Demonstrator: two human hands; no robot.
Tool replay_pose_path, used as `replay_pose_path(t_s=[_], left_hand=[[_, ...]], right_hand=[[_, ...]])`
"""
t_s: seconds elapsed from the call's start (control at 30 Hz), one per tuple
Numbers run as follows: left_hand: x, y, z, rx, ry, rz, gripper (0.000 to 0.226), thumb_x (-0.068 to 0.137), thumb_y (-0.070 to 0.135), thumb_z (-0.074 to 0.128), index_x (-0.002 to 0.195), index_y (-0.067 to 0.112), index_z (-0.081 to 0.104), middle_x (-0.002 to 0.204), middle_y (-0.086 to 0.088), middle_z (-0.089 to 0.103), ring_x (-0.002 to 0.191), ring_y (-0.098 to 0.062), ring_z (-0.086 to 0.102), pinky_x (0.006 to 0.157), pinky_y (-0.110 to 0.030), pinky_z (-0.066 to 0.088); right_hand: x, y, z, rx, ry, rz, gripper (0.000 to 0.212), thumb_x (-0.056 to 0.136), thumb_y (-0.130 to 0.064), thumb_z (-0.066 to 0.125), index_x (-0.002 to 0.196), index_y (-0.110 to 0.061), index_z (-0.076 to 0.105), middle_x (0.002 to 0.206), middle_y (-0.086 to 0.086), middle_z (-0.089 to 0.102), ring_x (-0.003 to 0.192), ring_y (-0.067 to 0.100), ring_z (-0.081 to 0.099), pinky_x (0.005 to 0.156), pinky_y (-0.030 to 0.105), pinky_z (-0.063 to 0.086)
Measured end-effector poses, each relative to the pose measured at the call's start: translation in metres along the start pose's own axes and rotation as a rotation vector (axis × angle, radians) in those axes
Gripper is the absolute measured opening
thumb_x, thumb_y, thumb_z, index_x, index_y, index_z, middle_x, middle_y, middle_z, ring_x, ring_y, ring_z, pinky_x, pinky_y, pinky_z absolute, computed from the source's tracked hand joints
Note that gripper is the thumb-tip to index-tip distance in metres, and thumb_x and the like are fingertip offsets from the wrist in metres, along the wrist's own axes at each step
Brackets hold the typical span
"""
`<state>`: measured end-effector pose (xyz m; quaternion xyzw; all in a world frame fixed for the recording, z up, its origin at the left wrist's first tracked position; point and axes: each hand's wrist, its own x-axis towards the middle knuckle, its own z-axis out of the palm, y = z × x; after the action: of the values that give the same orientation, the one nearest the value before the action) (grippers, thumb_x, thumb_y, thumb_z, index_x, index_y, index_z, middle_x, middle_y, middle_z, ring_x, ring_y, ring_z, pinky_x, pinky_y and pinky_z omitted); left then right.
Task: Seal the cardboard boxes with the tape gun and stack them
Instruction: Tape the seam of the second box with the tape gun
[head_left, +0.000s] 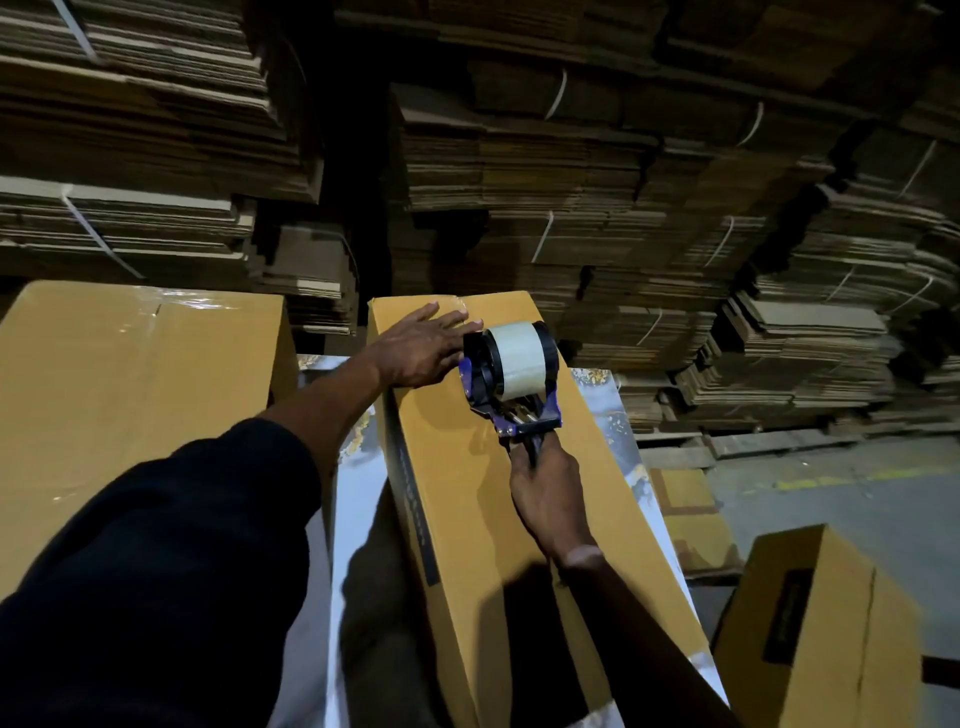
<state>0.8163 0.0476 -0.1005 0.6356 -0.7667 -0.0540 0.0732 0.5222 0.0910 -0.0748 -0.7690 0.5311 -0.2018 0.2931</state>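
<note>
While the tape run is underway, going left to right: a sealed box (130, 405) sits at far left with glossy tape on its top, likely already done. Left hand (421, 348) lies flat, fingers straight, on the far end of the long box (457, 493), probably pinning the flaps so the seam stays shut. Tape gun (511, 374) sits on that box top just beside the left hand. Right hand (545, 493) has a full closed grip round the handle, angled to pull toward the body, I'd guess. Another box (821, 634) stands at lower right, cut off by the frame edge. Long box rests on a pale desk (613, 405). Blade, tape end and seam are hidden under the gun. Flat cardboard stacks (571, 208) behind are dim.
</note>
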Motion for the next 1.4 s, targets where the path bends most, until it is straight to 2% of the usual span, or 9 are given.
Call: replay_pose_path(t_s=[0.23, 0.4, 0.53, 0.63, 0.77, 0.93, 1.07, 1.2, 1.4], left_hand=[[0.003, 0.002, -0.002, -0.025, 0.023, -0.04, 0.055, 0.109, 0.039, 0.036, 0.162, 0.036, 0.021, 0.172, 0.007, 0.016, 0.16, -0.017, 0.002, 0.129, -0.051, -0.003], [-0.014, 0.027, 0.007, -0.079, 0.044, 0.021, 0.072, 0.096, 0.054, 0.009, 0.155, 0.029, 0.043, 0.167, 0.002, 0.033, 0.16, -0.019, 0.009, 0.129, -0.05, -0.002], [-0.017, 0.028, 0.012, -0.078, 0.074, 0.009, 0.055, 0.105, 0.044, 0.026, 0.152, 0.028, 0.048, 0.166, 0.003, 0.036, 0.159, -0.019, 0.013, 0.129, -0.05, 0.003], [-0.015, 0.031, 0.01, -0.069, 0.073, -0.005, 0.045, 0.109, 0.033, 0.039, 0.153, 0.028, 0.046, 0.167, 0.004, 0.033, 0.159, -0.019, 0.013, 0.129, -0.049, 0.004], [-0.017, 0.035, 0.004, -0.061, 0.058, -0.01, 0.048, 0.111, 0.036, 0.034, 0.159, 0.029, 0.036, 0.168, 0.006, 0.028, 0.159, -0.019, 0.013, 0.129, -0.047, 0.003], [-0.014, 0.031, 0.008, -0.033, 0.012, -0.027, 0.051, 0.112, 0.041, 0.029, 0.162, 0.036, 0.024, 0.172, 0.009, 0.015, 0.16, -0.016, 0.009, 0.128, -0.046, 0.003], [-0.01, 0.029, 0.01, -0.012, -0.008, -0.028, 0.051, 0.113, 0.042, 0.028, 0.163, 0.036, 0.023, 0.172, 0.009, 0.012, 0.16, -0.016, 0.007, 0.128, -0.046, 0.004], [-0.013, 0.032, 0.01, 0.029, -0.042, -0.002, 0.051, 0.112, 0.047, 0.024, 0.162, 0.038, 0.026, 0.173, 0.009, 0.005, 0.16, -0.019, 0.0, 0.128, -0.051, 0.0], [-0.025, 0.05, 0.008, -0.037, -0.056, 0.143, 0.052, 0.112, 0.045, 0.025, 0.163, 0.032, 0.024, 0.171, 0.009, 0.017, 0.16, -0.02, 0.003, 0.129, -0.046, 0.0]], right_hand=[[0.01, -0.006, -0.003, -0.009, -0.008, 0.006, 0.022, 0.1, -0.023, 0.058, 0.113, -0.005, 0.058, 0.099, 0.022, 0.071, 0.092, 0.043, 0.065, 0.071, 0.044, 0.051], [-0.006, 0.002, -0.014, -0.014, -0.022, 0.022, 0.02, 0.101, -0.021, 0.058, 0.11, -0.003, 0.057, 0.096, 0.02, 0.07, 0.09, 0.042, 0.063, 0.064, 0.038, 0.039], [-0.011, 0.004, -0.019, -0.017, -0.04, 0.019, 0.022, 0.101, -0.021, 0.057, 0.113, -0.003, 0.057, 0.099, 0.02, 0.069, 0.091, 0.04, 0.062, 0.064, 0.034, 0.034], [-0.011, 0.004, -0.019, -0.015, -0.049, 0.033, 0.024, 0.101, -0.023, 0.057, 0.115, -0.004, 0.057, 0.101, 0.02, 0.07, 0.093, 0.041, 0.063, 0.066, 0.034, 0.037], [-0.018, 0.005, -0.022, -0.028, -0.051, 0.011, 0.024, 0.102, -0.025, 0.058, 0.117, -0.005, 0.057, 0.1, 0.019, 0.071, 0.093, 0.04, 0.065, 0.067, 0.033, 0.039], [-0.032, 0.016, -0.028, -0.044, -0.034, -0.01, 0.023, 0.101, -0.026, 0.057, 0.118, -0.009, 0.056, 0.096, 0.017, 0.072, 0.09, 0.041, 0.064, 0.069, 0.041, 0.049], [-0.044, 0.028, -0.032, -0.054, -0.027, 0.008, 0.027, 0.101, -0.025, 0.058, 0.123, -0.009, 0.056, 0.099, 0.017, 0.074, 0.093, 0.042, 0.066, 0.073, 0.042, 0.052], [-0.047, 0.028, -0.03, -0.051, -0.017, 0.034, 0.022, 0.1, -0.023, 0.057, 0.116, -0.008, 0.057, 0.096, 0.02, 0.072, 0.09, 0.043, 0.065, 0.073, 0.044, 0.052], [-0.047, 0.025, -0.031, -0.081, -0.012, 0.044, 0.028, 0.101, -0.024, 0.059, 0.122, -0.006, 0.057, 0.109, 0.023, 0.073, 0.104, 0.048, 0.064, 0.076, 0.045, 0.052]])
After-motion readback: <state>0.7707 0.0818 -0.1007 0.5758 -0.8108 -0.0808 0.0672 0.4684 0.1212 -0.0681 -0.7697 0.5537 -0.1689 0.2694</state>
